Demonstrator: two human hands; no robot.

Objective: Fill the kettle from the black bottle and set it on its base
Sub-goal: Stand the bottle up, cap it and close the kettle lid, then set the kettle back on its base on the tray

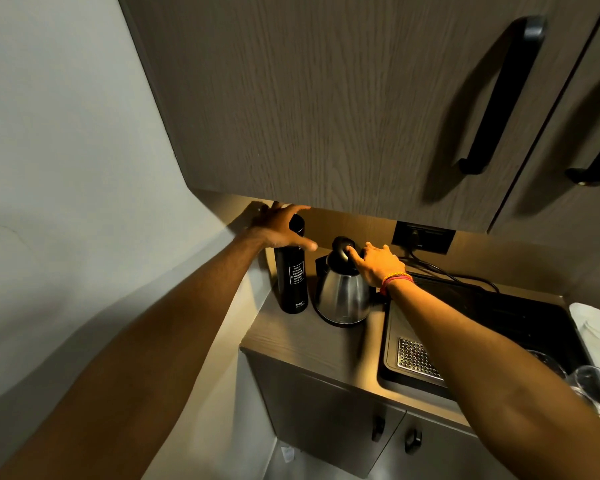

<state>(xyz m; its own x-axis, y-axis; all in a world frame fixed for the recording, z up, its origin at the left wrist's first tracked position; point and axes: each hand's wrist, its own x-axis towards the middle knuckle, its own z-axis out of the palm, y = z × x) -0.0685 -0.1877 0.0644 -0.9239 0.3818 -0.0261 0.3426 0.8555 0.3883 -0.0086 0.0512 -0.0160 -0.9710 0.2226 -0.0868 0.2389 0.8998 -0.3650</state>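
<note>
Kettle (342,296) is seen upright on the wooden counter (291,337), its black lid touched by the unclenched right hand (378,263); at nine o'clock, the black bottle (290,275) is met by the spread left hand (279,225), nothing grasped.

A: The left hand (281,228) covers the black bottle (290,275) cap; is it gripped?
B: Can't tell. The right hand (378,261) hides the kettle (342,294) handle, and the glass (593,386) at the worktop (312,344) right end is cropped.
</note>
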